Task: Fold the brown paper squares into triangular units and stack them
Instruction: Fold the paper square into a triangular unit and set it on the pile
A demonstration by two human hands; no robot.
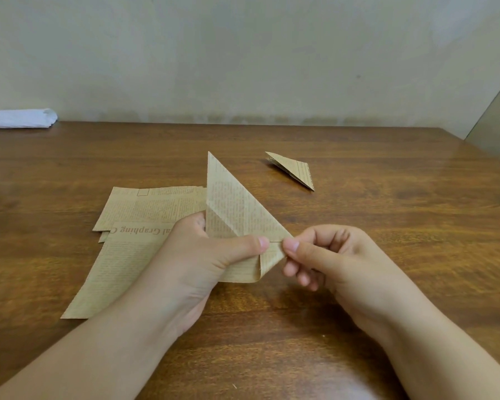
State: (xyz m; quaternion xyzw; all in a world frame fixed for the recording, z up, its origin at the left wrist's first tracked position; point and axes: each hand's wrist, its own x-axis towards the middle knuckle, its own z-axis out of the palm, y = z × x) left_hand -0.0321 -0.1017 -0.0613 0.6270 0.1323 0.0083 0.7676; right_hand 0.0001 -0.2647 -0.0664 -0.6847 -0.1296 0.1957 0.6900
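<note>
Brown printed paper triangle (237, 215), half-folded, above bench (387, 226) centre.
Left hand (197, 255) and right hand (324, 255) both pinch its lower corner; finished folded triangular unit (293, 168) lies toward the far edge.

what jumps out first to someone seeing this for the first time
First, the half-folded paper held up at the centre, the left hand gripping it and the right hand pinching its corner. Next, the flat sheets lying on the table to the left, and one finished triangle lying alone further back on the right.
</note>
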